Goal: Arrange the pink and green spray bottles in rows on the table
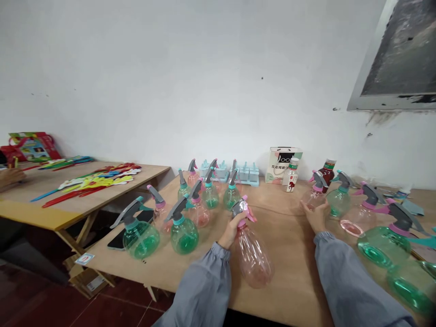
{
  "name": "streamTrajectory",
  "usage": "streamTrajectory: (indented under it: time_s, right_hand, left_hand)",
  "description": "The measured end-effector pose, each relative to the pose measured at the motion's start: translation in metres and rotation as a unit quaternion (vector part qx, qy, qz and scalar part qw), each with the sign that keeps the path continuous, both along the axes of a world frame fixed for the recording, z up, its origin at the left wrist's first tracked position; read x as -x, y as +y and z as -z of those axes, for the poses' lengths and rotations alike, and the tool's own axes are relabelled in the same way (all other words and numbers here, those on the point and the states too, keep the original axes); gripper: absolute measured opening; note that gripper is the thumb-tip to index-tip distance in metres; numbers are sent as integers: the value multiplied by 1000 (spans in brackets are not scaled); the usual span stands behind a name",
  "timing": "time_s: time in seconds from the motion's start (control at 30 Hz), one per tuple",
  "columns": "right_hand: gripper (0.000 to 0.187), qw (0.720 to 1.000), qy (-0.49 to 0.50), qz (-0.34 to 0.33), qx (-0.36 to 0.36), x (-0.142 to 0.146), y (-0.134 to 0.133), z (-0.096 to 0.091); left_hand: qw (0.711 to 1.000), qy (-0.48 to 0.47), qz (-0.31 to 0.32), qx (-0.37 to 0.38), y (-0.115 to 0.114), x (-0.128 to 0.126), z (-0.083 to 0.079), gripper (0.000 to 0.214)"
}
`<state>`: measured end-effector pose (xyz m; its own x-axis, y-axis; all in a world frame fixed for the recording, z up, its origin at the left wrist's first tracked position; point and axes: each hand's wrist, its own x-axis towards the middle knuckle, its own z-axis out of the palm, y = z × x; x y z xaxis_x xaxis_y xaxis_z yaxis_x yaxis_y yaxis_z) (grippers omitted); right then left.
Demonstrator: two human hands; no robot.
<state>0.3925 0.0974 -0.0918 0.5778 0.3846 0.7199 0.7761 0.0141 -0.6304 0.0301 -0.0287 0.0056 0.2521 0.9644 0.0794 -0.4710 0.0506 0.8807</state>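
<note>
My left hand [229,232] is wrapped around the neck of a clear pink spray bottle [255,259] with a grey and pink trigger head. That bottle is near the front of the table, its base towards me. Farther back on the right, my right hand [316,215] is closed around the body of another pink spray bottle [311,198]. Green spray bottles [184,235] and pink ones [200,212] stand in a group left of my hands. More green spray bottles [383,247] and a pink one [359,218] are at the right.
Against the wall are pale blue ice-pop moulds [248,175], a paper bag [275,165], a white-labelled bottle [291,175] and a dark red bottle [327,175]. A phone [117,240] lies at the left. Another table [150,171] holds colourful flat pieces [102,179]; a person's hand [12,176] shows there.
</note>
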Motion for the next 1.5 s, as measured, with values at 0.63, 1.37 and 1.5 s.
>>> streamTrajectory:
  time_s: [0.63, 1.37, 1.5]
  right_hand:
    - [126, 998, -21, -63, -9, 0, -14, 19]
    - [128, 996, -1, -94, 1, 36, -57, 10]
    - [118, 992, 13, -127, 20, 53, -79, 12]
  left_hand:
    - [998, 35, 44, -25, 1, 1, 2, 49]
    - [905, 234, -247, -254, 24, 37, 4, 32]
    - [885, 247, -320, -232, 52, 50, 11, 30]
